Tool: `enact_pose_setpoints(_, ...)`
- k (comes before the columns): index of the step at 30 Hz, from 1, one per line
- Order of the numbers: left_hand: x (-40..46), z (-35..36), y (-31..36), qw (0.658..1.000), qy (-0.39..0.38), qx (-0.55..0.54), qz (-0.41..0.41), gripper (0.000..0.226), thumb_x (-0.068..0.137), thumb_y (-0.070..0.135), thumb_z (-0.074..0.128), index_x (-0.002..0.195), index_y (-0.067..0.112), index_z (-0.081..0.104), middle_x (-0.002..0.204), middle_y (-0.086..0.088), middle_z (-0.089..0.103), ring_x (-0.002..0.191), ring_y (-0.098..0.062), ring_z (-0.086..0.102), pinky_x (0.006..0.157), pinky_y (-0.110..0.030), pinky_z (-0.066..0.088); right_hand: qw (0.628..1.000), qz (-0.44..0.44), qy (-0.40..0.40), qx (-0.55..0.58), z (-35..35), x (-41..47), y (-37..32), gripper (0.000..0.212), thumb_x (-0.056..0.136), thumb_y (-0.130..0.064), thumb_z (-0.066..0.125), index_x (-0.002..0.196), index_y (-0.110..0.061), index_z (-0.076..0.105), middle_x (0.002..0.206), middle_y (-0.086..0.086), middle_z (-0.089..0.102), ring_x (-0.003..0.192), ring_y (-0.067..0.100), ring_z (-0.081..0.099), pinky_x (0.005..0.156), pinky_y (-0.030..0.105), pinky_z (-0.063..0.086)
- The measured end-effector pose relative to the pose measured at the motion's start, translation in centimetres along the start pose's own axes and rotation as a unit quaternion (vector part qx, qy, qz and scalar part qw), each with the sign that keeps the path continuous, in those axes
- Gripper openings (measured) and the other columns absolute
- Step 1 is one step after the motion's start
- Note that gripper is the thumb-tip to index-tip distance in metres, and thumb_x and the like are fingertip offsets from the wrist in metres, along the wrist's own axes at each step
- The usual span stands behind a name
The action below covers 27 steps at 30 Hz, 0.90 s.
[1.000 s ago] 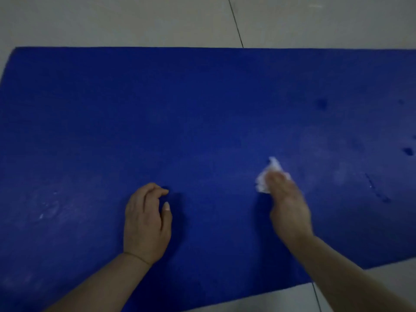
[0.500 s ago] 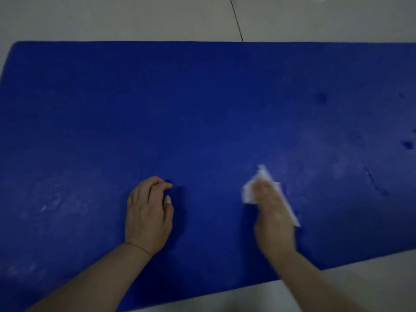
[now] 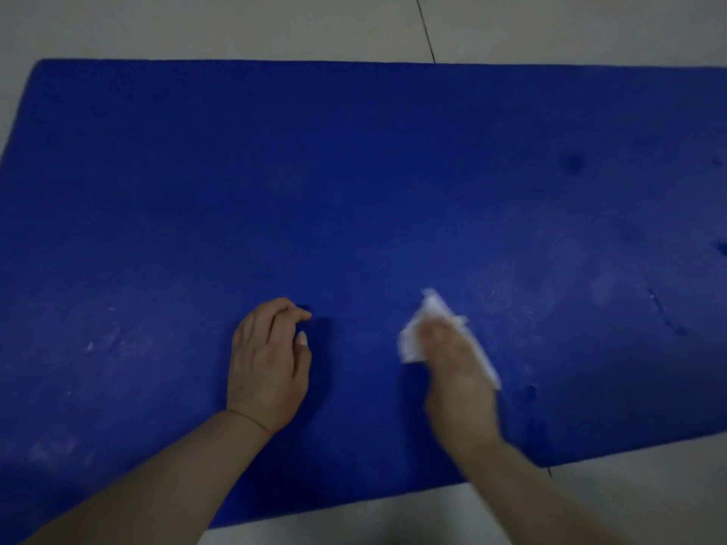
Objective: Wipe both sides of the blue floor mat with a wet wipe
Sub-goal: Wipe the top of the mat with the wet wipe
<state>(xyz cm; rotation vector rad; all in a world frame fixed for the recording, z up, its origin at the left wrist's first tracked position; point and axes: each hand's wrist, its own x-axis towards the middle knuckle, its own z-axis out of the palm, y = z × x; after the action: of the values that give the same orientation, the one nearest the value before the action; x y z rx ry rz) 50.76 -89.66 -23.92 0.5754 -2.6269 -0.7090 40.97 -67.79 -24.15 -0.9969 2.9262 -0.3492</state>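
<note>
A: Where's the mat (image 3: 354, 190)?
B: Flat on the pale tiled floor (image 3: 236, 25), filling most of the view.
A: And the wipe (image 3: 413, 340)?
B: On the mat, under the right hand (image 3: 456, 379). That hand is blurred, so I cannot tell how its fingers lie.
A: The left hand (image 3: 267, 367)?
B: Resting on the mat just beside, fingers curled loosely, holding nothing.
</note>
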Motion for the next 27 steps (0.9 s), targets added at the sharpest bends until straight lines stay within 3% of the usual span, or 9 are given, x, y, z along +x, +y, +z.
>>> enact_pose_setpoints(2,-0.4,-0.1,0.0,1.000,-0.003,-0.009,0.008,0.026,0.089,0.021,0.036,0.111,0.017,0.049,0.116,0.001,0.044,0.104,-0.018,0.045,0.092,-0.037,0.038,0.995,0.100,0.025,-0.006,-0.6,2.1,2.3,0.075,0.079,0.014,0.045,0.146,-0.011,0.024,0.145,0.012,0.042,0.135,0.030,0.039,0.116,0.027,0.008)
enact_pose_setpoints(5,-1.1,-0.3,0.3,1.000,-0.009,-0.022,0.012,0.025,0.088,0.022,0.036,0.112,0.020,0.046,0.117,0.002,0.042,0.105,-0.018,0.045,0.096,-0.033,0.036,0.990,0.133,0.033,0.027,-0.5,5.0,-2.9,0.065,0.075,0.004,0.018,0.138,0.001,0.037,0.142,0.018,0.042,0.129,0.031,0.036,0.111,0.035,0.021)
enact_pose_setpoints(9,-1.0,-0.8,0.2,0.999,0.000,-0.041,0.010,0.023,0.088,0.022,0.036,0.109,0.020,0.047,0.117,0.000,0.044,0.106,-0.020,0.046,0.094,-0.032,0.033,0.985,-0.155,-0.061,0.043,0.6,1.9,-11.8,0.047,0.078,-0.017,0.062,0.122,-0.002,0.055,0.126,0.012,0.060,0.120,0.026,0.052,0.111,0.039,0.032)
enact_pose_setpoints(11,-1.3,-1.0,0.3,0.999,0.003,-0.047,0.014,0.024,0.089,0.022,0.037,0.111,0.019,0.047,0.118,-0.001,0.044,0.108,-0.020,0.046,0.096,-0.033,0.033,0.961,-0.225,-0.105,0.121,0.4,0.0,-11.1,0.046,0.076,-0.011,0.059,0.122,-0.007,0.061,0.130,0.006,0.059,0.125,0.021,0.049,0.113,0.037,0.032)
enact_pose_setpoints(13,-1.8,-1.1,0.3,0.999,0.002,-0.041,0.013,0.025,0.089,0.022,0.037,0.112,0.018,0.047,0.117,0.000,0.044,0.108,-0.020,0.046,0.097,-0.034,0.035,0.967,-0.136,-0.116,0.179,-0.5,-0.4,-7.0,0.047,0.081,0.003,0.055,0.125,-0.008,0.060,0.133,0.006,0.056,0.126,0.020,0.047,0.110,0.038,0.037)
enact_pose_setpoints(18,-2.6,-1.0,-0.1,0.999,-0.025,-0.002,0.021,0.025,0.088,0.021,0.039,0.110,0.016,0.051,0.115,0.000,0.045,0.104,-0.020,0.047,0.096,-0.030,0.031,0.977,0.195,0.017,0.091,-2.0,1.3,1.5,0.062,0.077,0.021,0.047,0.133,-0.004,0.052,0.142,0.012,0.048,0.131,0.034,0.043,0.109,0.046,0.036)
enact_pose_setpoints(21,-2.5,-0.8,0.1,0.999,-0.035,0.013,0.023,0.025,0.087,0.021,0.040,0.107,0.015,0.053,0.114,-0.003,0.048,0.103,-0.022,0.047,0.094,-0.031,0.031,0.995,0.086,0.016,0.046,0.1,-0.4,-3.9,0.054,0.083,0.004,0.038,0.135,-0.004,0.047,0.136,0.015,0.051,0.124,0.032,0.047,0.108,0.037,0.029)
enact_pose_setpoints(25,-2.2,-1.1,0.4,0.999,-0.030,0.016,0.015,0.026,0.087,0.021,0.040,0.106,0.013,0.056,0.114,-0.007,0.051,0.104,-0.021,0.046,0.093,-0.032,0.031,0.973,-0.219,-0.054,0.042,0.3,-5.1,-9.9,0.043,0.090,-0.018,0.037,0.128,-0.021,0.056,0.137,-0.002,0.053,0.129,0.015,0.042,0.112,0.032,0.030)
enact_pose_setpoints(27,-2.3,-1.3,0.4,0.999,-0.032,0.007,0.016,0.025,0.088,0.022,0.039,0.108,0.016,0.052,0.115,-0.004,0.048,0.104,-0.021,0.046,0.094,-0.031,0.031,0.969,-0.240,-0.052,0.036,-0.6,-5.8,-7.3,0.038,0.099,-0.016,0.030,0.130,-0.021,0.053,0.135,-0.001,0.055,0.128,0.014,0.045,0.113,0.032,0.030)
